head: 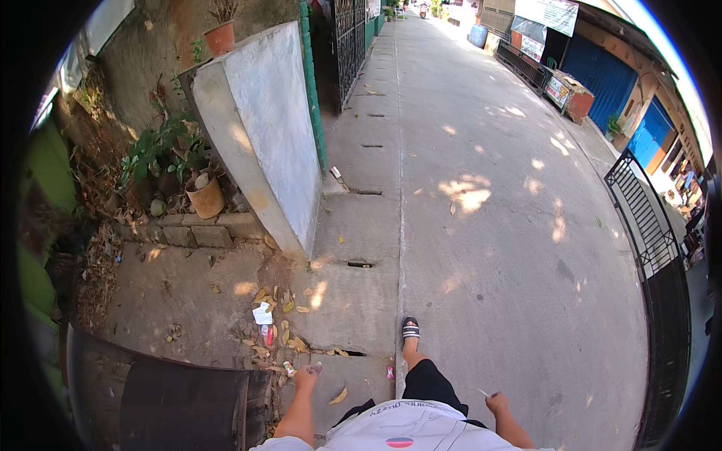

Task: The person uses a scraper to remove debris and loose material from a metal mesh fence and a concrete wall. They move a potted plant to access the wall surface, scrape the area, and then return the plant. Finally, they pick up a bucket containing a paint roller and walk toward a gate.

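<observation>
My left hand (pixel 307 375) hangs low at the bottom of the view, beside the leaf litter, with a small pale, translucent thing at its fingertips that I cannot name. To the right, my right hand (pixel 496 401) is closed on a thin white stick-like item (pixel 483 392) that points up and left. Between the hands are my white printed shirt, black shorts and one foot in a striped slide sandal (pixel 411 328) on the concrete lane (pixel 485 270). Dry leaves, a white paper scrap (pixel 263 314) and small wrappers lie on the ground ahead of my left hand.
Slots, one of them a drain slot (pixel 360 264), run along the lane's left edge. A whitewashed wall (pixel 271 124) and potted plants, including a clay pot (pixel 205 196), stand at left. A black metal gate (pixel 648 225) borders the right; a blue barrel (pixel 478 36) stands farther off.
</observation>
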A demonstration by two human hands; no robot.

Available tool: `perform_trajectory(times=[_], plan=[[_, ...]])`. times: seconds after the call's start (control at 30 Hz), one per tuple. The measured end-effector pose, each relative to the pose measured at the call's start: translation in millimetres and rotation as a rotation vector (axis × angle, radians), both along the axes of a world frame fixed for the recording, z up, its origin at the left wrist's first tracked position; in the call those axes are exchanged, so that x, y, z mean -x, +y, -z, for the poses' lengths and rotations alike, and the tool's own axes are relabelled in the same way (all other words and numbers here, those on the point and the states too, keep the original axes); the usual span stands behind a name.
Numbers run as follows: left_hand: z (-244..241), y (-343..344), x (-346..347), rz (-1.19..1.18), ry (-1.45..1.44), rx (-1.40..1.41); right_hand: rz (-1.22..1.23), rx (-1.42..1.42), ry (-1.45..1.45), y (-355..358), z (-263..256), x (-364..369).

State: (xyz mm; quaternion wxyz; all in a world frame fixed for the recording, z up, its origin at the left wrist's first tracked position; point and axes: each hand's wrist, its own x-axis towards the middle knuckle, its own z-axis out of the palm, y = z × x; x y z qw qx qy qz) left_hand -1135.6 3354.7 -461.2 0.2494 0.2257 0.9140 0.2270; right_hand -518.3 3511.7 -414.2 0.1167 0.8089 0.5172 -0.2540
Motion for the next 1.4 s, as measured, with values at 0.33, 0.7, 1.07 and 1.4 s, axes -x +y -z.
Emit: perform_trajectory(times=[0.33, 0.7, 1.07, 1.4], plan=[[-31.8, 37.6, -23.8, -0.392, -0.153, 0.612, -0.198, -0.290, 0.463, 391.3, -3.4, 110.6], [-62.0, 341.7, 26.8, -0.383, -0.010, 0.040, -0.446, -0.518, 1.299, 703.2, -229.4, 461.0], [6.9, 479.0, 64.7, -0.807, -0.353, 0.081, -0.756, -0.797, 1.700, 831.2, -503.1, 699.1], [-91.0, 622.2, 158.9, -0.876, -0.022, -0.275, -1.169, -0.835, 2.145, 835.5, -603.6, 904.6]])
